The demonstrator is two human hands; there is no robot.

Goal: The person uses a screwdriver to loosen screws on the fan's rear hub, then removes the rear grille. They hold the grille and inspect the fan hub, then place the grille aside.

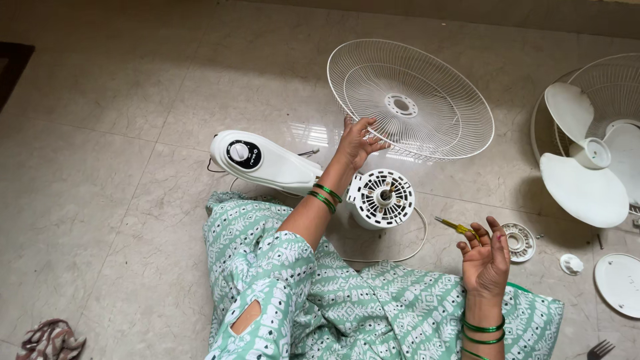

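My left hand [357, 141] grips the near rim of a round white wire fan guard [410, 100] lying on the floor. Just below it, the white fan motor [382, 198] points its shaft up at me, joined to a white fan body with a black dial [257, 160]. My right hand [485, 257] is palm up with fingers curled apart, holding nothing. A yellow-handled screwdriver [457, 228] lies on the floor just beyond its fingertips. A white cable [413, 247] loops from the motor across my lap.
White fan blades [587, 170] rest on a second wire guard [617, 87] at the right. Nearby lie a ribbed round nut [520, 241], a small white cap [571, 264] and a white disc [619, 283]. A crumpled cloth [52, 340] is at bottom left.
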